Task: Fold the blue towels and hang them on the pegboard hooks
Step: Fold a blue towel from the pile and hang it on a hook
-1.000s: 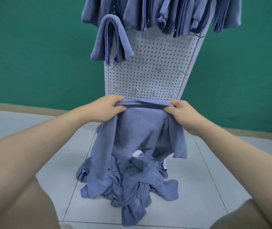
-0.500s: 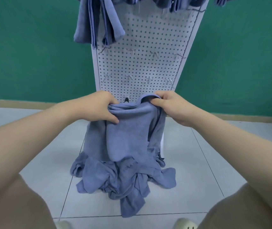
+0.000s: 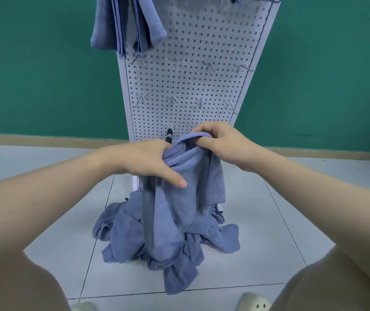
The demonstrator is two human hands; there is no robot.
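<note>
Both hands mid-fold: left hand [image 3: 148, 162] and right hand [image 3: 221, 142] have fingers clamped on the towel [image 3: 186, 187]'s top edge. Next, probably, squaring it up for an empty hook [image 3: 171, 101] on the pegboard [image 3: 190, 41]

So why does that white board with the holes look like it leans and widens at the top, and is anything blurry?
Head view: the wide lens splays the pegboard outward toward the top; light is soft and even, no glare, faint shadows under the towel pile; the knees and shoes at the bottom edge look soft, while both hands and the held towel stay fairly sharp.
</note>
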